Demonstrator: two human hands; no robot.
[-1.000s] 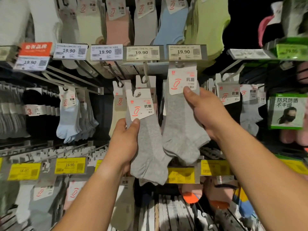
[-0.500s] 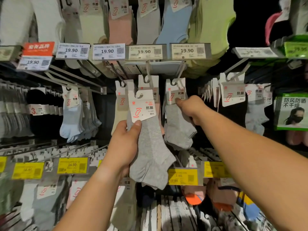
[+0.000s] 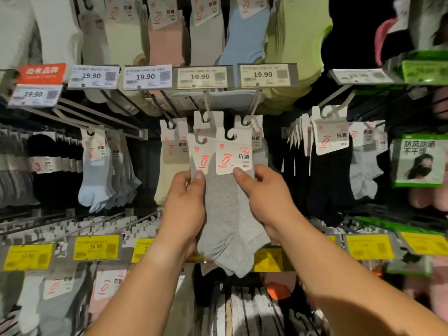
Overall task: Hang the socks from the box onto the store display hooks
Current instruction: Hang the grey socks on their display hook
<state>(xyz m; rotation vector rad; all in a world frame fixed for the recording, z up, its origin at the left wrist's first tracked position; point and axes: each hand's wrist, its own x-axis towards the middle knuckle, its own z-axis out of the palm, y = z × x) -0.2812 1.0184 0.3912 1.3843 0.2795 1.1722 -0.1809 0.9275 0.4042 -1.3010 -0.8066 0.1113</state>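
Grey socks (image 3: 228,214) held up below display hooks (image 3: 251,110), left hand (image 3: 185,209) gripping left card (image 3: 202,154) edge under thumb, right hand (image 3: 264,197) pinching right card (image 3: 232,156) bottom corner just above fingertips, both cards unhooked.

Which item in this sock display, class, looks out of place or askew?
Only the grey sock packs gripped by the left hand and right hand: their cards tilt apart and hang on no hook, unlike the packs behind them. Nothing looks damaged or dropped.
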